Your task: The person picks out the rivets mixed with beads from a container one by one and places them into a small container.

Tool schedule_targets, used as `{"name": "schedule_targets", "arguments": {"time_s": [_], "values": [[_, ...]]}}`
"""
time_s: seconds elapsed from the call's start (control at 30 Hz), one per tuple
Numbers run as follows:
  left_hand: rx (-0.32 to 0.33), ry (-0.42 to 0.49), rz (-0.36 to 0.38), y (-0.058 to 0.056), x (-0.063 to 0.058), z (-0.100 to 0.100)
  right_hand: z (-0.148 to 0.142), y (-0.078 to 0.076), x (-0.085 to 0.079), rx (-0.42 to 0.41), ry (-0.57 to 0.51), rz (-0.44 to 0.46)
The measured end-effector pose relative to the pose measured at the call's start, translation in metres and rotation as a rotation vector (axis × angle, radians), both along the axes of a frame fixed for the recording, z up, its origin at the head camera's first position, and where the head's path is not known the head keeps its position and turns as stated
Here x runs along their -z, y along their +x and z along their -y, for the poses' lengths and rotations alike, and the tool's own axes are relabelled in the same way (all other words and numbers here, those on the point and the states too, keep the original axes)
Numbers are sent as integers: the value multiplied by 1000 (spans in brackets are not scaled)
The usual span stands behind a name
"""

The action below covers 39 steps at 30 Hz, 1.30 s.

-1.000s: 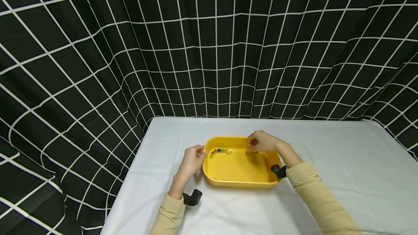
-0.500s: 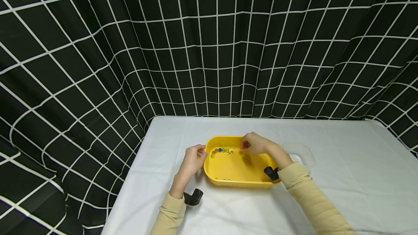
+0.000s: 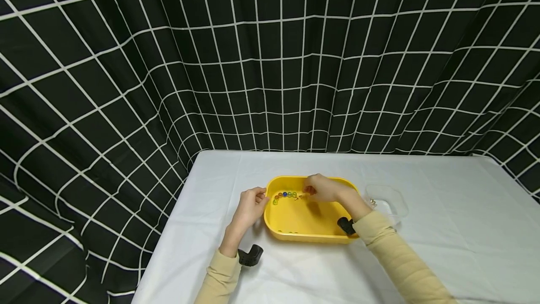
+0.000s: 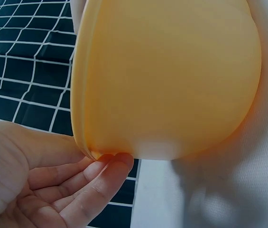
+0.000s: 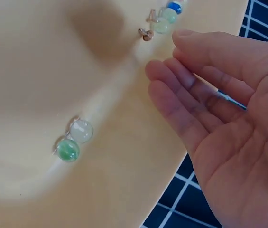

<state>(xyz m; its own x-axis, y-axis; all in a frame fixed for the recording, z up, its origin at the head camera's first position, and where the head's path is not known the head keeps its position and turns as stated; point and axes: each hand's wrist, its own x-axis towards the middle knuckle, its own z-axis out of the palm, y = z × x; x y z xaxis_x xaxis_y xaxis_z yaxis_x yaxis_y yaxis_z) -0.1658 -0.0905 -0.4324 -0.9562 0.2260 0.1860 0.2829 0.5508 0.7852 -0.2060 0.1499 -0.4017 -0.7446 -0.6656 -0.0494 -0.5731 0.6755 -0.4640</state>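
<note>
The yellow tray (image 3: 310, 237) stands on the table. At its left end my left hand (image 3: 250, 206) pinches the rim, thumb inside and fingers against the outer wall (image 4: 171, 85). My right hand (image 3: 322, 187) hovers over the tray's far side, fingers loosely bent and thumb close to the index finger. Nothing shows between those fingertips in the right wrist view. Just beyond them lie small copper-coloured pins (image 5: 146, 34), beside a row of glass marbles including a blue one (image 5: 174, 7). A green marble (image 5: 68, 150) and a clear marble (image 5: 81, 130) lie farther along the tray.
Right of the tray sits a clear plastic container (image 3: 398, 198) with small metallic pieces (image 3: 373, 202) in it, partly covered by my right sleeve. A few marbles show at the tray's near edge, mostly hidden by the rim. A black gridded curtain (image 3: 295, 60) hangs behind the white-covered table.
My right hand has moved left over the tray, closer to the pins. More of the clear container has come into view behind the right forearm. The left hand stays at the rim.
</note>
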Motion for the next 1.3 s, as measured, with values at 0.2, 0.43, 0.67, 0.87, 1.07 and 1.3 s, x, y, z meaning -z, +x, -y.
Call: {"name": "schedule_targets", "arguments": {"time_s": [0.2, 0.43, 0.67, 0.87, 1.07, 1.3], "values": [[0, 3, 6, -1, 1, 1, 6, -1, 3, -5, 58, 34], [-5, -10, -1, -1, 2, 1, 12, -5, 7, -14, 102, 54], [-1, -20, 0, -1, 0, 0, 15, -5, 9, -23, 145, 52], [-4, -13, 3, -1, 0, 0, 16, -4, 10, -1, 189, 55], [3, -7, 4, -1, 0, 0, 15, -5, 13, -9, 193, 34], [9, -4, 1, -2, 0, 1, 16, -7, 16, -20, 146, 63]]}}
